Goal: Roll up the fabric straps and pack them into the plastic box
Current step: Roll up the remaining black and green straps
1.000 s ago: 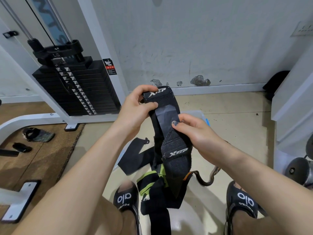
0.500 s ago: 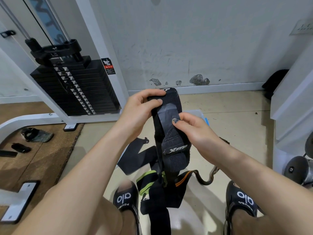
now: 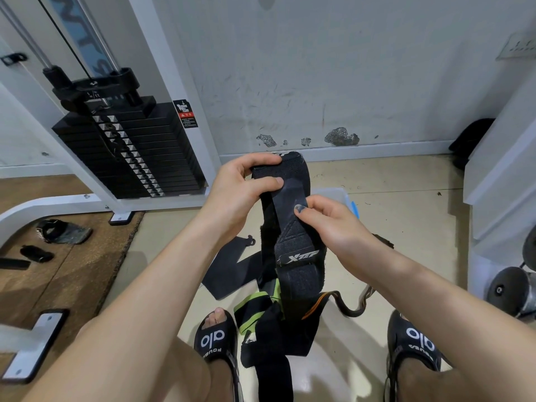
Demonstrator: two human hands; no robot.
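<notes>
Beige floor point(image 3: 406, 204), weight stack point(image 3: 130, 152) left, plastic box point(image 3: 333, 195) behind held strap point(image 3: 293, 227)

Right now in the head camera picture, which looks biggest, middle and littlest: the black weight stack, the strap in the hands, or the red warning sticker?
1. Weight stack, looks largest.
2. Strap held by both hands; it is nearer the camera, so its size is flattered.
3. Warning sticker, clearly smallest.
</notes>
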